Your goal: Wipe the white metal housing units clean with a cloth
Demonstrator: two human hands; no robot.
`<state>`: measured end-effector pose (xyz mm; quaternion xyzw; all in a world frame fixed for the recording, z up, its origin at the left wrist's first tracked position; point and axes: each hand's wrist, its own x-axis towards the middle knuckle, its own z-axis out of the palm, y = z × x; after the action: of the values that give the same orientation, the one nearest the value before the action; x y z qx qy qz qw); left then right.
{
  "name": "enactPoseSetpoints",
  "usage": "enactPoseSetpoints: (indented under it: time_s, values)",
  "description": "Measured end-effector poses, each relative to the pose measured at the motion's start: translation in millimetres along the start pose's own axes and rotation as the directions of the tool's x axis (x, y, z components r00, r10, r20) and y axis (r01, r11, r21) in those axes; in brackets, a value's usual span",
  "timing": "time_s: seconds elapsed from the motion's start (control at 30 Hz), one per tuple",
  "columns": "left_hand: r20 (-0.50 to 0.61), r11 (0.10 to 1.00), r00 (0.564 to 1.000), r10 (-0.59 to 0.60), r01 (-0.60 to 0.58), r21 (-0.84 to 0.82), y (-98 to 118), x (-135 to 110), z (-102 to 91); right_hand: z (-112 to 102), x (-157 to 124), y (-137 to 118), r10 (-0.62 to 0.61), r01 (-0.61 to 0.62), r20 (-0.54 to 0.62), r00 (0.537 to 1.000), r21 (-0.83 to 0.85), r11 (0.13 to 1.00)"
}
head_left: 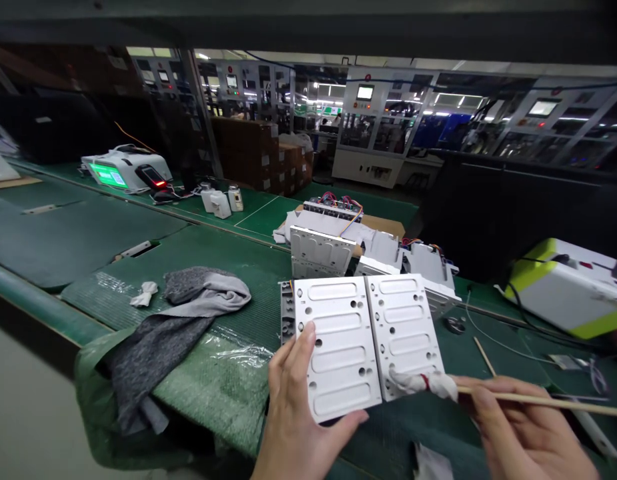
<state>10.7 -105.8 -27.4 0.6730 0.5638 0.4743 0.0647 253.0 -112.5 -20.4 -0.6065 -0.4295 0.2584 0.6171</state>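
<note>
My left hand grips a silver metal panel assembly by its left and lower edges, thumb along the bottom. The assembly has two flat plates side by side, each with long rounded recesses and small holes. Between my right thumb and fingers is a thin wooden stick with a white cloth tip, bound with a red band. This cloth touches the lower part of the right plate; my right hand is closed around the stick. Behind the panels stand similar metal units with coloured wires.
A grey cloth lies on the green bench at left, near a small white cloth piece. A white-and-lime machine stands at right. Farther back are a device with a green screen, white bottles and brown cartons.
</note>
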Motion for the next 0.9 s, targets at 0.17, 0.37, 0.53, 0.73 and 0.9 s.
enactPoseSetpoints:
  time_s: [0.17, 0.37, 0.53, 0.73, 0.9]
  values:
    - [0.013, 0.999, 0.999, 0.032, -0.032, 0.012, -2.5, -0.6, -1.1, 22.8, -4.8, -4.0, -0.022, 0.024, 0.12, 0.992, -0.009, 1.0]
    - [0.032, 1.0, 0.999, 0.027, -0.027, 0.0, -4.5, 3.0, -1.4, 45.6, -10.1, -9.3, -0.021, 0.018, 0.157, 0.987, 0.023, 1.0]
    - [0.001, 1.0, 1.0, 0.031, -0.031, 0.004, -3.4, 3.3, 0.5, 81.2, -32.6, -27.6, 0.005, -0.031, 0.204, 0.979, 0.125, 0.992]
    - [0.03, 1.0, 1.0, -0.003, 0.002, 0.004, -1.5, 3.4, -0.4, 60.6, -11.8, -29.8, -0.082, 0.082, 0.184, 0.979, 0.01, 0.997]
    - [-0.024, 0.997, 0.997, 0.067, -0.067, 0.023, -2.2, 0.9, 2.6, 73.8, -19.7, -39.6, -0.063, 0.052, 0.266, 0.962, 0.046, 0.998]
